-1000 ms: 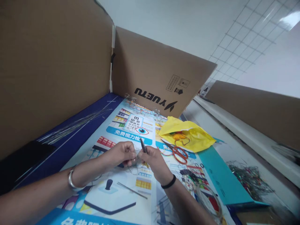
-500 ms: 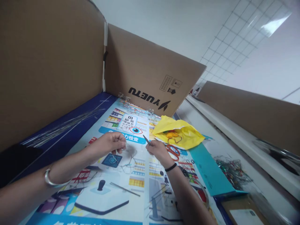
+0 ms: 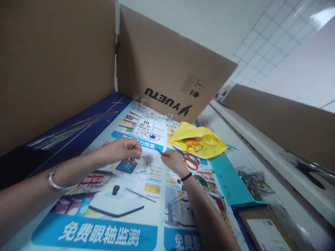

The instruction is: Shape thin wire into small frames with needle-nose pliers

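Observation:
My left hand (image 3: 128, 150), silver bangle on its wrist, is closed in a pinch above the printed poster sheet (image 3: 150, 223). A thin, partly looped wire (image 3: 143, 172) hangs at its fingertips. Across from it, my right hand (image 3: 175, 162) grips a slim, dark pointed tool (image 3: 159, 151); its exact kind is hard to make out. The tip points left toward my left hand, with a gap between them. Orange-handled scissors (image 3: 191, 161) lie just beyond my right hand, beside an opened yellow bag (image 3: 209, 141) with orange and yellow pieces inside.
Cardboard panels (image 3: 167, 62) stand at the back and left. Long thin wires (image 3: 75, 130) lie on the blue strip at left. A tangle of wire scraps (image 3: 255, 183) sits at right, near a teal sheet (image 3: 232, 184). One short rod (image 3: 140, 195) lies on the poster.
My camera view has tilted down, showing more of the poster's near side. The tool in my right hand has turned flatter, its tip now further left. My left hand keeps its pinch.

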Motion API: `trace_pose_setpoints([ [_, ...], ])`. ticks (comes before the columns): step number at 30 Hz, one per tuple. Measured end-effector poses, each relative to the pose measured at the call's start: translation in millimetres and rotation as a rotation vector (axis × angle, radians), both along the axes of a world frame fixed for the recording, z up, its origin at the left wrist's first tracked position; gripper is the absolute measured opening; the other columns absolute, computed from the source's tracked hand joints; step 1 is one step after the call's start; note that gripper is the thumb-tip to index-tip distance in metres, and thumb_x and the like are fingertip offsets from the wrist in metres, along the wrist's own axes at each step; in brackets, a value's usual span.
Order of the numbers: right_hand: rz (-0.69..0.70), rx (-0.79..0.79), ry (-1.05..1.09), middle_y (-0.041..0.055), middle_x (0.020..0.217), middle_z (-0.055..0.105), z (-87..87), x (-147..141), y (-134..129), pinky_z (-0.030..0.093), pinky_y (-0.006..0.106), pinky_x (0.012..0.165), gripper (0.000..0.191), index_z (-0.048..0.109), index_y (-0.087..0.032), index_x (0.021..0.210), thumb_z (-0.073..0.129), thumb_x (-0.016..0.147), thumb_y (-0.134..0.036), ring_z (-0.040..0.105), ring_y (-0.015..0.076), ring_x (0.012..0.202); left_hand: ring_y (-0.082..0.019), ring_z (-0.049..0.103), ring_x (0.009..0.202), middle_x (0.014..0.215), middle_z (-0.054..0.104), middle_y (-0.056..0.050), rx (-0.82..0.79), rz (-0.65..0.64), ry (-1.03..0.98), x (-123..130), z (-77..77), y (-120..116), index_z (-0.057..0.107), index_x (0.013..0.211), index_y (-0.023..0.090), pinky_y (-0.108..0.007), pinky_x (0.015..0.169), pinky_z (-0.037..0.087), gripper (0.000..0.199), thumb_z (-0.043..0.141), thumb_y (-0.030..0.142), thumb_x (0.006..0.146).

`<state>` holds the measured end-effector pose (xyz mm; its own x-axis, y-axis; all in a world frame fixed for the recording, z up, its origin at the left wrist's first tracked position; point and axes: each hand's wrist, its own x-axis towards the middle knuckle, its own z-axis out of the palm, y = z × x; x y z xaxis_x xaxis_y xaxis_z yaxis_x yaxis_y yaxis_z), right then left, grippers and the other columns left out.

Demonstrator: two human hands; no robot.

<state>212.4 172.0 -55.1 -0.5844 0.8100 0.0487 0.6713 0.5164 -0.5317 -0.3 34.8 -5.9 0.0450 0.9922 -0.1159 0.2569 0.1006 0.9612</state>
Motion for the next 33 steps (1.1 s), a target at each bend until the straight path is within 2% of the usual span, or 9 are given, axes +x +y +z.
trace_pose_setpoints([
  [5,0.019,-0.009,0.055,-0.0021,0.054,0.048,5.3,-2,-5,0.027,0.022,0.052,0.019,0.051,-0.018,0.057,0.05,0.073,-0.029,0.042,0.0113,0.055,-0.01,0.055,0.056,0.061,0.06,0.001,0.042,0.0,0.023,3,-11.6,3,0.061,0.073,0.016,-0.018,0.048,0.039,0.018,0.059,0.034,0.072],
  [10,0.153,-0.177,0.26,-0.0034,0.06,0.05,15.1,-14,-36,0.031,0.02,0.051,0.025,0.056,-0.017,0.071,0.048,0.08,-0.039,0.042,0.0096,0.055,-0.014,0.061,0.068,0.08,0.066,-0.004,0.032,0.058,-0.015,17,-25.6,2,0.062,0.099,0.017,-0.021,0.052,0.046,0.033,0.054,0.04,0.077],
  [13,0.229,-0.222,0.333,-0.0039,0.061,0.05,16.1,-22,-56,0.033,0.02,0.053,0.021,0.058,-0.016,0.072,0.053,0.078,-0.036,0.042,0.009,0.057,-0.015,0.061,0.066,0.076,0.066,-0.004,0.034,0.005,-0.103,27,-27.7,-2,0.064,0.09,0.015,-0.022,0.053,0.048,0.03,0.052,0.04,0.078],
  [17,0.205,-0.152,0.315,-0.0038,0.06,0.051,14.6,-27,-67,0.034,0.02,0.055,0.019,0.059,-0.015,0.073,0.054,0.077,-0.033,0.044,0.0089,0.057,-0.012,0.057,0.056,0.064,0.063,-0.002,0.062,0.113,-0.153,34,-33.1,-3,0.065,0.075,0.014,-0.021,0.05,0.045,0.023,0.055,0.035,0.076],
  [22,0.224,-0.054,0.292,-0.0016,0.067,0.057,15.7,-29,-70,0.036,0.021,0.061,0.016,0.06,-0.016,0.075,0.052,0.079,-0.029,0.049,0.0103,0.063,-0.01,0.054,0.052,0.059,0.062,0.0,0.095,0.191,-0.178,34,-43.1,-1,0.064,0.071,0.015,-0.02,0.048,0.042,0.019,0.056,0.031,0.076],
  [25,0.254,-0.077,0.266,-0.0025,0.065,0.055,19.3,-27,-69,0.036,0.02,0.059,0.016,0.06,-0.016,0.074,0.053,0.078,-0.03,0.047,0.0096,0.061,-0.01,0.056,0.052,0.059,0.063,0.0,0.073,0.212,-0.179,35,-42.3,-2,0.063,0.071,0.015,-0.02,0.047,0.042,0.015,0.056,0.028,0.076],
  [29,0.27,-0.131,0.259,-0.0039,0.063,0.052,28.2,-22,-61,0.035,0.019,0.056,0.019,0.06,-0.015,0.074,0.055,0.078,-0.034,0.045,0.0081,0.06,-0.011,0.056,0.053,0.06,0.064,0.0,0.022,0.236,-0.203,34,-34.3,-3,0.062,0.073,0.015,-0.021,0.049,0.043,0.02,0.057,0.034,0.076],
  [31,0.258,-0.208,0.318,-0.003,0.064,0.053,33.7,-18,-57,0.037,0.02,0.057,0.023,0.06,-0.015,0.075,0.056,0.079,-0.037,0.047,0.0084,0.06,-0.012,0.059,0.058,0.067,0.066,-0.002,0.03,0.276,-0.241,32,-29.9,-3,0.062,0.075,0.014,-0.023,0.054,0.046,0.023,0.059,0.037,0.075],
  [33,0.249,-0.36,0.405,-0.0008,0.064,0.056,37.7,-16,-56,0.04,0.021,0.058,0.029,0.059,-0.013,0.073,0.055,0.079,-0.042,0.051,0.0096,0.06,-0.015,0.062,0.067,0.074,0.067,-0.003,0.047,0.324,-0.305,30,-26.7,-2,0.06,0.076,0.014,-0.025,0.058,0.048,0.025,0.06,0.039,0.074],
])
